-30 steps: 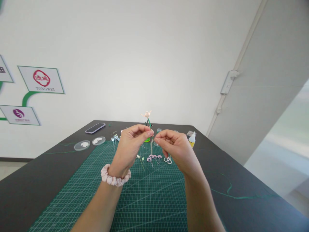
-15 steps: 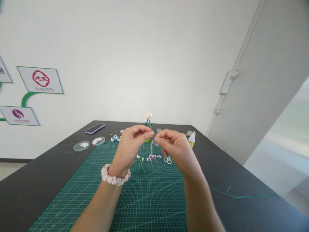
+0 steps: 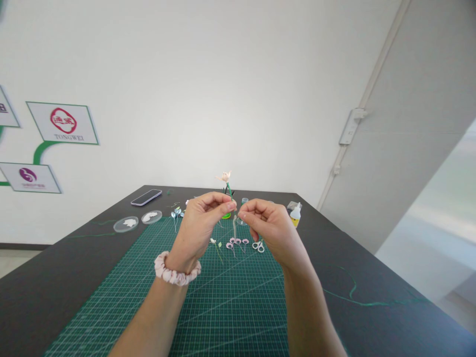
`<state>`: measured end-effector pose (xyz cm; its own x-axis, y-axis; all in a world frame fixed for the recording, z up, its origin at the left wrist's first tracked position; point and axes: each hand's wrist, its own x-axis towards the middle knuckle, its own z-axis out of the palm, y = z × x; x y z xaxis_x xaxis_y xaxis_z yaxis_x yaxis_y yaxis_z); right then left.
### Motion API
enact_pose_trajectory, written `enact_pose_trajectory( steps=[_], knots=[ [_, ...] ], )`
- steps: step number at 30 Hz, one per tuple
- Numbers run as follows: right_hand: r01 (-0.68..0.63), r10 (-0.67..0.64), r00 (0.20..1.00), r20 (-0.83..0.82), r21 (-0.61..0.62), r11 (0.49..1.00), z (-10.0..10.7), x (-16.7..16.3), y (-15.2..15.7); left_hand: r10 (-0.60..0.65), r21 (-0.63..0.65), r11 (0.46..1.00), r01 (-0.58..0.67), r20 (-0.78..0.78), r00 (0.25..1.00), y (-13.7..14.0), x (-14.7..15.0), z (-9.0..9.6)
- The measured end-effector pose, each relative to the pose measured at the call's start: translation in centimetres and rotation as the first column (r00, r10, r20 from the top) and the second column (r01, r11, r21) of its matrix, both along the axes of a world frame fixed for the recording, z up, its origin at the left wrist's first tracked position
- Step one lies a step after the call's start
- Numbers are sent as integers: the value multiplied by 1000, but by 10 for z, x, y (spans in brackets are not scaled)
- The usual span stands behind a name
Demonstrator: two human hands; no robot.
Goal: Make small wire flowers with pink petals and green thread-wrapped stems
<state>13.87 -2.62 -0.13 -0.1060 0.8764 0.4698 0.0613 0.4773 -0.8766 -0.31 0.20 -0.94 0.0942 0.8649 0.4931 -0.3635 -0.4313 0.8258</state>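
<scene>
A pale cream artificial flower (image 3: 225,176) with a green-wrapped stem stands upright above the table. My left hand (image 3: 201,220), with a pale scrunchie (image 3: 174,270) at the wrist, pinches the stem low down between thumb and forefinger. Close by on the right, my right hand (image 3: 270,227) is closed in a pinch, its fingertips almost touching the left ones. Whatever lies between those fingertips is too fine to make out. Below the hands, several small pink looped-wire pieces (image 3: 238,241), a white bud on a stem (image 3: 213,241) and white-handled scissors (image 3: 258,246) rest on the green cutting mat (image 3: 230,307).
On the dark table's left are a phone (image 3: 146,197), two shallow dishes (image 3: 125,224) with white pieces, and blue wire-stemmed leaves (image 3: 176,213). A glue bottle (image 3: 295,214) stands at the right rear. Green thread (image 3: 366,303) trails along the right side.
The flower head has tipped and shifted a little to the left, its stem now leaning that way. Both hands stay nearly in place, still pinching.
</scene>
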Motion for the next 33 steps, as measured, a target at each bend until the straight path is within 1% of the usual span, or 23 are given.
enact_pose_trajectory(
  steps=[7,16,25,33],
  knots=[
    [-31,31,1000,5,-16,999,-3,1,3,-29,-2,1000,29,22,999,1,0,0],
    [-76,75,997,-24,-22,997,-6,1,6,-122,-67,989,129,96,988,0,2,2],
    [-82,81,996,-27,-31,996,-7,3,7,-151,-81,983,163,136,979,0,4,2],
    [-128,126,990,-56,-45,991,-11,2,12,-179,-93,976,195,157,971,2,5,3]
  ],
)
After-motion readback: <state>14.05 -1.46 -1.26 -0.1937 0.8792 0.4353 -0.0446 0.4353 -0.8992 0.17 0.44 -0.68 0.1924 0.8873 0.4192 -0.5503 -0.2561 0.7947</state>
